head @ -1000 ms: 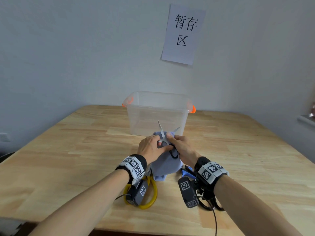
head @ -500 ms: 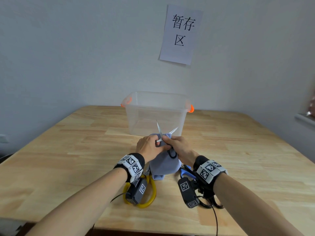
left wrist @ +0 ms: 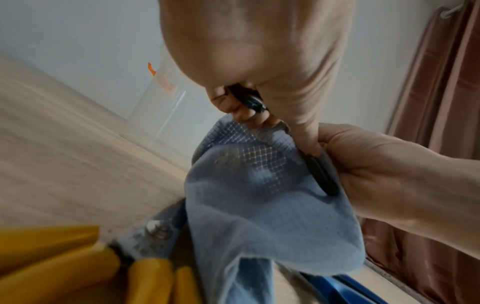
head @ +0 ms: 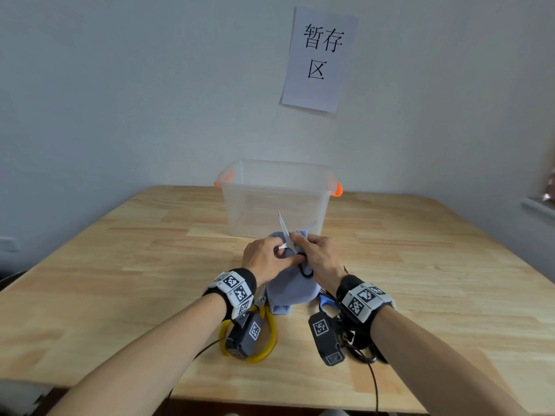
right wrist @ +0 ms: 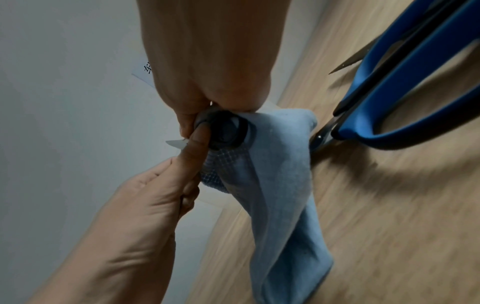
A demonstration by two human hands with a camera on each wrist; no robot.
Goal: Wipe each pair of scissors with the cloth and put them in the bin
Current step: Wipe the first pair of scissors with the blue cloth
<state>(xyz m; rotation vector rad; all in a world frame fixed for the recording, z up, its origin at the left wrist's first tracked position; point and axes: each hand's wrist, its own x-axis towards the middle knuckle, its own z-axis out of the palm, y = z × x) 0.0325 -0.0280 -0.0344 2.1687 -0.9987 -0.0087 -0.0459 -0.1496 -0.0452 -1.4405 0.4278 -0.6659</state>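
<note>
A white sheet of paper stuck on the wall reads 暂存区 in black characters, two on top, one beneath. The wristbands carry black-and-white square code markers, not readable.

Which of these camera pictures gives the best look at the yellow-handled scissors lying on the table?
The left wrist view: the yellow-handled scissors fill its lower left corner, showing yellow handles, pivot screw and part of the blades running under the blue cloth. The head view shows only yellow handle loops behind the left wrist camera. The right wrist view does not show them.
</note>
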